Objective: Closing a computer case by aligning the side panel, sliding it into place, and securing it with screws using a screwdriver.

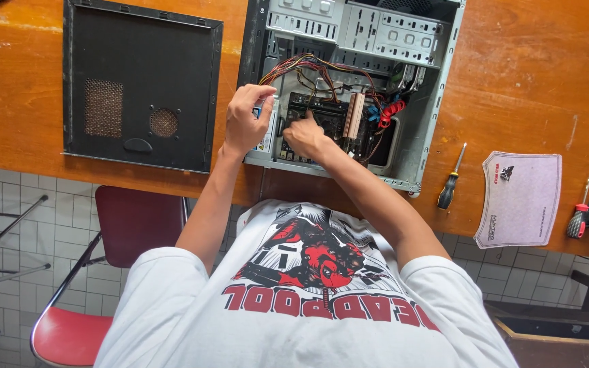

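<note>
Open computer case (417,129) lies on its side at upper centre of the frame on the wooden table (540,68), its open face turned up so the board is reachable from above. Left hand (245,123) curls over the case's left edge, fingers bent around it — seemingly to steady the case. Right hand (305,136) is down inside on the motherboard (325,116), fingertips pinched at something small; cannot tell what, if anything, it holds. Wire bundle (322,71) arches above the hands. Removed black side panel (141,85) lies flat at upper left. Black-handled screwdriver (450,185) and grey mat (521,197) sit at right — parked within reach.
</note>
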